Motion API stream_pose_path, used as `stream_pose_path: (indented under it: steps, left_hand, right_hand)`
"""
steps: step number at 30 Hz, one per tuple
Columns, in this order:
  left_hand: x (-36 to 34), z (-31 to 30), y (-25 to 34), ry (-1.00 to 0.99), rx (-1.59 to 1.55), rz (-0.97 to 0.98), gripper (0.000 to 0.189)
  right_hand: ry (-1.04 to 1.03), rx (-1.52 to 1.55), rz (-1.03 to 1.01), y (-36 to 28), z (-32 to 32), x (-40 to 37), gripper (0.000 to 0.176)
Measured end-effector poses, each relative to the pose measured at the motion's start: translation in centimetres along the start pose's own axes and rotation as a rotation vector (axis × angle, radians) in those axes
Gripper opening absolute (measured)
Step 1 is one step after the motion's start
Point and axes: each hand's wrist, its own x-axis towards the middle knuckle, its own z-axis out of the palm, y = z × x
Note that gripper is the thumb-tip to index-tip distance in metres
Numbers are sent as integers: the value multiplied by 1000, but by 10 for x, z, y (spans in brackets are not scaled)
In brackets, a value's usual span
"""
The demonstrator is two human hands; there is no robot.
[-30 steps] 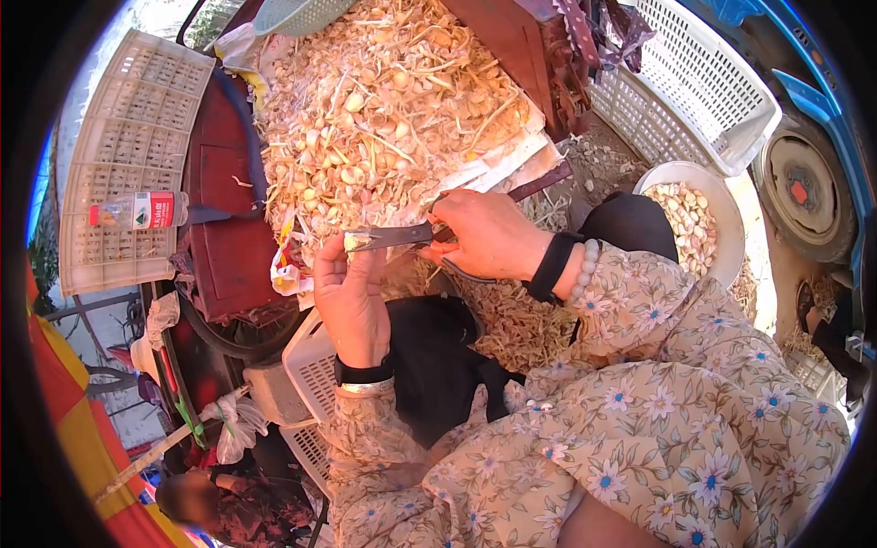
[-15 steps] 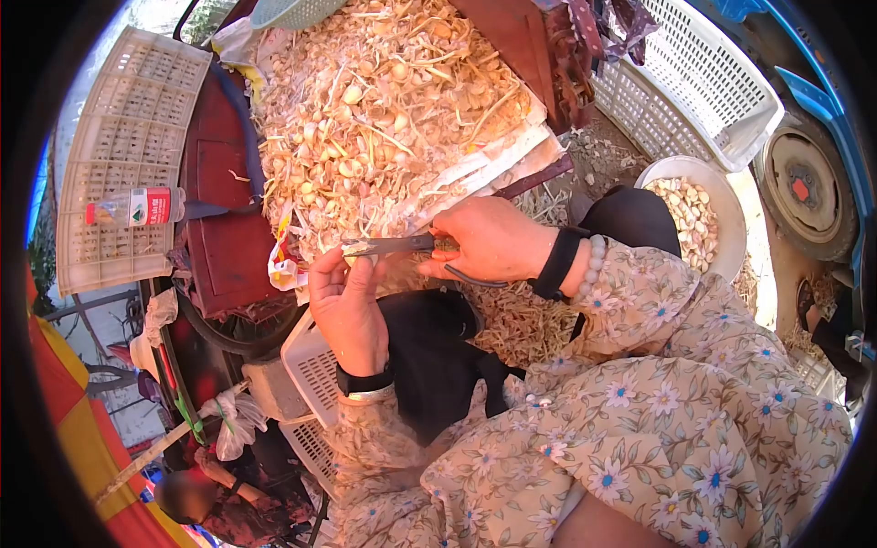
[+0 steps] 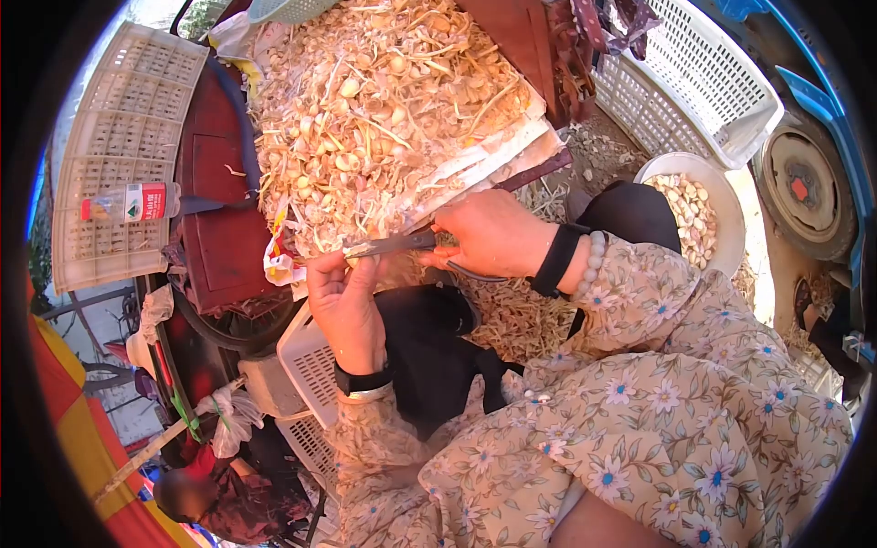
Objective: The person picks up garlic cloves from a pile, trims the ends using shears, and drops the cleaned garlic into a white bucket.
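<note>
My right hand (image 3: 498,236) is wrapped round the handles of a pair of scissors (image 3: 395,244), whose blades point left. Thumb and fingers of my left hand (image 3: 349,306) pinch a small garlic clove (image 3: 353,261) at the blade tips. The blades look nearly closed, and my fingers hide most of the clove. Just beyond both hands lies a wide heap of garlic (image 3: 365,119), with loose cloves, dry skins and stalks mixed together.
At the right a white bucket (image 3: 733,215) holds peeled-looking cloves. White plastic crates stand at the upper right (image 3: 703,82) and left (image 3: 128,155), the left one behind a bottle (image 3: 137,203). Another person (image 3: 247,498) is at the lower left. A wheel (image 3: 806,189) stands far right.
My hands and the scissors have barely moved. The view has shifted slightly, and the other person's arm at the lower left has changed position.
</note>
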Motion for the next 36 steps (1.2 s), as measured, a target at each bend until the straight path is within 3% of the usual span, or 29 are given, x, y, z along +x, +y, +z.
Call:
stream_pose_path:
  steps: [6,9,12,16,20,21,30,36]
  left_hand:
    - [-4,-8,2,-45,-78,-13,21]
    - [-11,-3,0,-108,-55,-15,21]
    - [-17,1,-2,-114,-18,-43,23]
    - [-18,4,-3,-82,-21,-49,24]
    - [-16,10,6,0,-53,-45,24]
    - [-15,8,7,15,-54,-36,24]
    - [-15,2,-2,69,21,-11,22]
    - [-15,-3,-6,92,90,-39,19]
  right_hand:
    - [-59,163,-70,2,4,-1,41]
    - [-141,352,12,-4,-3,1,47]
    - [-125,563,260,-5,-15,5,50]
    - [-54,680,94,3,0,8,55]
    - [-1,142,-57,-3,-14,-4,55]
    - [-5,97,-91,-4,-17,-5,48]
    - [-149,49,41,-6,-4,-6,48]
    - [-67,20,26,-2,13,-9,44]
